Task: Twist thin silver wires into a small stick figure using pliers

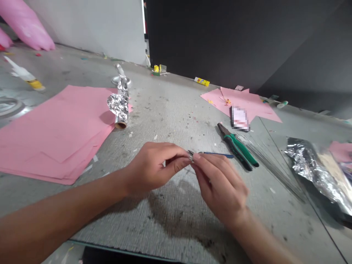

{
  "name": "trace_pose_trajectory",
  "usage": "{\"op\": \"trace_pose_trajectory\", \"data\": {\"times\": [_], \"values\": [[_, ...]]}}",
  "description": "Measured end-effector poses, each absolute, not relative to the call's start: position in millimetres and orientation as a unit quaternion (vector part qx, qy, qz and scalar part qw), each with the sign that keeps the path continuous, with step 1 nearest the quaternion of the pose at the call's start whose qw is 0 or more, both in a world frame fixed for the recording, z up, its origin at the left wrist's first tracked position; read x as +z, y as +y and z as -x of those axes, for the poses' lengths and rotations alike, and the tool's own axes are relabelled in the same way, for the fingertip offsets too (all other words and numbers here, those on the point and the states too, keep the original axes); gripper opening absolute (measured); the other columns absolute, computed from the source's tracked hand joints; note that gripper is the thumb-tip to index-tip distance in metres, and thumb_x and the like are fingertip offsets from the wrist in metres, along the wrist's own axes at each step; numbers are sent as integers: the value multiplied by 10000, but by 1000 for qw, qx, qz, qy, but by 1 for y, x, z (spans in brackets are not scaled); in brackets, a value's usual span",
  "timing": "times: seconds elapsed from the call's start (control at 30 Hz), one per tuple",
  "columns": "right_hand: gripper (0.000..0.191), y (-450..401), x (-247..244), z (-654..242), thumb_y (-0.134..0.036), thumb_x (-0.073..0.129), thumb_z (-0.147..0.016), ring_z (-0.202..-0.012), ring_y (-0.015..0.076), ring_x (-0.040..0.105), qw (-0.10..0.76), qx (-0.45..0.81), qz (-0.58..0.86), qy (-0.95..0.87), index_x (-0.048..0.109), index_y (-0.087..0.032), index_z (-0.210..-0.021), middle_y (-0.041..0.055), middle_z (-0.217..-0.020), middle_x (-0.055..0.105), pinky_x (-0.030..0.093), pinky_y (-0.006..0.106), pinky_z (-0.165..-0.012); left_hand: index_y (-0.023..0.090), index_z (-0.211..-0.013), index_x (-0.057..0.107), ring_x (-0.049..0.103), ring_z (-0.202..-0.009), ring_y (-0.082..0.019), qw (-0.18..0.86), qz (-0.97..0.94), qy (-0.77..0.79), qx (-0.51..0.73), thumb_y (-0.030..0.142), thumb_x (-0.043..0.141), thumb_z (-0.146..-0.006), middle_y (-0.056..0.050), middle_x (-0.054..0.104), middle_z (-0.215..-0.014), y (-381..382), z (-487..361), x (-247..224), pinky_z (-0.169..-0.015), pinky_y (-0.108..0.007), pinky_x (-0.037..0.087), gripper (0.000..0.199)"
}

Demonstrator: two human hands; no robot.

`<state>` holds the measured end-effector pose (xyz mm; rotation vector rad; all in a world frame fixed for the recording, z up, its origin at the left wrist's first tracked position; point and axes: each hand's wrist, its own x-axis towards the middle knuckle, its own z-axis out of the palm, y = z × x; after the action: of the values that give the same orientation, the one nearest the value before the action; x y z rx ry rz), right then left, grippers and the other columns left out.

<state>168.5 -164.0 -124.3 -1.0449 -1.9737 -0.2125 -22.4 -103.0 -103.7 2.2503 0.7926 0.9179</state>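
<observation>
Both hands meet above the middle of the grey table, fingertips pinched together. My left hand (155,163) and my right hand (221,185) are closed on a small silvery piece (191,155), mostly covered by the fingers; whether it is foil or wire I cannot tell. Just behind my right fingers shows a slim blue tool (217,154), its near side hidden. To the right lie pliers (238,148) with green and black handles, jaws pointing away. A bundle of thin metal wires (275,172) stretches beside them.
Pink paper sheets (60,128) lie left, with a foil roll (122,97) at their right edge. A blurred-out dark-edged object (240,118) rests near more pink paper (255,102). Crumpled foil (310,165) is far right, a glue bottle (26,75) far left. A black panel (220,40) stands behind.
</observation>
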Motion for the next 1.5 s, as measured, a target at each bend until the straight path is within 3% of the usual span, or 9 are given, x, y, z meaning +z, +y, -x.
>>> {"op": "trace_pose_trajectory", "data": {"times": [0.17,0.33,0.47,0.63,0.8,0.97,1.27,1.37,1.5], "values": [[456,-163,-112,-173,-85,725,-785,-980,232,649,459,-158,443,-754,574,-206,-1197,93,-1059,690,540,398,-821,210,-773,661,595,-561,-106,345,-778,358,384,267,582,-919,17,659,-628,-107,22,-95,-571,-221,454,175],[82,-163,-113,-173,-171,646,-846,-641,149,552,489,-108,508,-701,585,-207,-888,-1,-709,574,472,303,-609,188,-754,624,599,-523,-107,480,-637,406,446,318,572,-924,1,640,-643,-104,19,-96,-498,-220,495,220],[222,-158,-122,-172,-275,636,-882,-899,222,609,436,-89,544,-712,605,-172,-1077,98,-977,653,490,375,-753,152,-744,621,598,-512,-103,580,-588,377,420,338,590,-916,-8,633,-642,-101,17,-100,-480,-217,498,255],[131,-152,-123,-176,-166,536,-943,-709,149,644,429,-40,516,-740,662,-194,-921,2,-774,720,437,350,-753,131,-739,639,608,-521,-101,689,-539,317,367,333,641,-885,-14,649,-671,-102,16,-107,-485,-216,497,249],[150,-151,-120,-183,-126,569,-913,-736,139,680,454,-60,501,-734,693,-210,-916,-5,-851,761,433,361,-797,137,-724,621,616,-493,-107,791,-453,281,301,338,686,-845,-14,670,-653,-98,16,-116,-457,-209,489,245],[169,-150,-119,-187,-123,592,-906,-754,150,678,452,-62,496,-739,709,-224,-972,-2,-876,762,430,382,-814,125,-813,670,620,-464,-114,823,-409,285,273,360,697,-836,-27,678,-638,-95,14,-120,-413,-192,457,238],[160,-147,-122,-191,-143,600,-906,-757,165,652,430,-52,507,-745,718,-210,-990,7,-847,748,415,389,-805,126,-714,623,613,-469,-108,831,-422,273,238,314,745,-796,-14,661,-624,-95,13,-116,-434,-192,459,239],[147,-145,-124,-194,-183,608,-916,-771,170,653,411,-94,517,-745,706,-229,-1015,5,-868,748,407,392,-835,124,-693,604,615,-494,-100,819,-455,272,220,308,738,-804,-16,656,-641,-97,13,-117,-450,-185,467,253],[177,-147,-122,-194,-326,679,-871,-860,231,635,405,-213,568,-684,696,-205,-999,71,-928,713,399,405,-820,125,-722,616,613,-535,-100,797,-474,278,250,316,744,-799,-16,646,-672,-98,9,-121,-465,-191,477,243]]}}
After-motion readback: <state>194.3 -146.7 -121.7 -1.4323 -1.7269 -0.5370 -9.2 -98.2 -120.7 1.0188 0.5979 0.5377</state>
